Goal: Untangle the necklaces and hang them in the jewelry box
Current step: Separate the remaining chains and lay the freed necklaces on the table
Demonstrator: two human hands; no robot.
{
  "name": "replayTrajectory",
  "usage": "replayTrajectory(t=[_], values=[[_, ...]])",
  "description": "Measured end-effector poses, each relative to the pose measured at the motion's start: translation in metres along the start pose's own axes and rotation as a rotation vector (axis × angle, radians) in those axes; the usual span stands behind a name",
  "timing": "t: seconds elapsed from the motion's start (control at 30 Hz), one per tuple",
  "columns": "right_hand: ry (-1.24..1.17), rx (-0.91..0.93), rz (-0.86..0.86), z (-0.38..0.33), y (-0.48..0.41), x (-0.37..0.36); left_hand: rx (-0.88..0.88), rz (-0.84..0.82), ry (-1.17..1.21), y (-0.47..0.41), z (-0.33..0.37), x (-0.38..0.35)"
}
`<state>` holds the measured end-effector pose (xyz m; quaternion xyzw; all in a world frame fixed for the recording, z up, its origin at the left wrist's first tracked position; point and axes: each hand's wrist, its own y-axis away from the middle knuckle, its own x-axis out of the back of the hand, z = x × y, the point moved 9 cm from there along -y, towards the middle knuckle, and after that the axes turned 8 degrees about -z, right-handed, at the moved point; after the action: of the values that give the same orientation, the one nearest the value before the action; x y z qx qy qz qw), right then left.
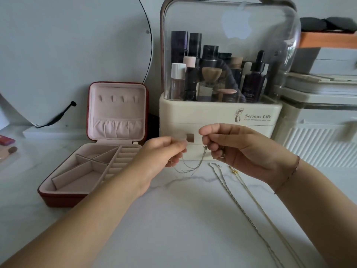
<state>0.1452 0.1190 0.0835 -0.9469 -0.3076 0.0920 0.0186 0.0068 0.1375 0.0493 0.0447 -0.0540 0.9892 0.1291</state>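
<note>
Now, L hand (164, 151), R hand (239, 149) pinch chain (201, 160), "Serious Life" organizer (212, 117) behind.

You see "Serious Life" printed on the cream cosmetic organizer (220, 117), next to a hat-lady logo; the small line beneath is unreadable. There's an apple-shaped logo on its clear lid (236, 23). The dropper bottle (253, 84) label is too blurred.

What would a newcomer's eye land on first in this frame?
First, the left hand and right hand at the centre, pinching a thin chain that sags in a loop between them above the table. Left of them an open red jewelry box stands with bare hooks in its lid, and a silver necklace and a gold necklace lie stretched out near the right hand.
</note>
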Motion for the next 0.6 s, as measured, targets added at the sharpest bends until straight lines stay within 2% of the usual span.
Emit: replayTrajectory(t=[0.13,0.33,0.6], values=[[-0.063,0.022,-0.07,0.002,-0.002,-0.01,0.0,-0.089,-0.05,0.004,0.001,-0.011],[-0.078,0.027,-0.054,0.001,-0.002,-0.008,-0.019,-0.29,0.146,0.007,0.008,-0.03],[-0.087,0.008,-0.013,0.002,-0.001,-0.005,-0.046,-0.258,0.114,0.009,0.009,-0.029]])
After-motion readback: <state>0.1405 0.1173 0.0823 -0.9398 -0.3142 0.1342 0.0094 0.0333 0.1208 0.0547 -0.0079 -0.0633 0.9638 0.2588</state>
